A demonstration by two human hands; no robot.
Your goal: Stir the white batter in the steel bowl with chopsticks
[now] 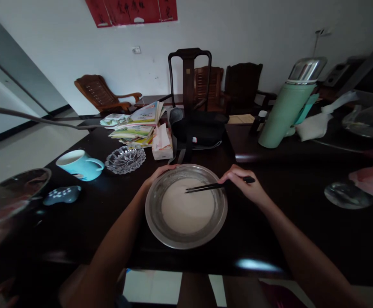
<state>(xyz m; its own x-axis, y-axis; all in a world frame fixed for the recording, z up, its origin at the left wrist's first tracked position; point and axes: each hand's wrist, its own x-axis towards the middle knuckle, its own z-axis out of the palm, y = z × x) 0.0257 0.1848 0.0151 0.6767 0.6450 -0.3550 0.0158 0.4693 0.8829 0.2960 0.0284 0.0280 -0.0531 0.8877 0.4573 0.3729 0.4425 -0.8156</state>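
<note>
The right hand (240, 179) holds slim black chopsticks (205, 187), their tips over the smooth, pale mixture (188, 211) inside the round silver metal bowl (154, 207) just left of it. The left hand (161, 172) touches the bowl's far-left rim; whether it grips cannot be told. Left of that hand, a clear cut-glass dish (126, 160) and light-blue mug (79, 165) stand on the dark wooden bench (253, 231).
</note>
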